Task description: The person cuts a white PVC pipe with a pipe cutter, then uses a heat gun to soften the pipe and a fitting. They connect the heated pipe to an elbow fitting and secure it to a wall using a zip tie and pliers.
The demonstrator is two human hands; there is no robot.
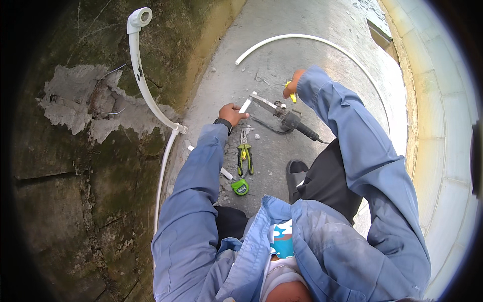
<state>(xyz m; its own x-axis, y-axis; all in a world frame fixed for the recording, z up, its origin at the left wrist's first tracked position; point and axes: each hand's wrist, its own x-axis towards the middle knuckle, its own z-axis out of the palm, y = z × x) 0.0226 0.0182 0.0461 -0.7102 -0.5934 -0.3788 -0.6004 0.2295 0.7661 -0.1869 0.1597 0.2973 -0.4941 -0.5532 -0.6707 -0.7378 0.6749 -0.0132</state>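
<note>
While left hand [232, 115] holds white pipe [246, 105] (short), axis slanting away, rightward.

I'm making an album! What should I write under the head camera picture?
Left hand with a short white pipe, right hand with something yellow, green pliers nearby.

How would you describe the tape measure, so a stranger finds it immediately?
On the grey floor, find the green pliers. Just past their handle ends lies the tape measure. Its compact, rounded green case sets it apart from the long pliers and the white pipe piece nearby.
</note>
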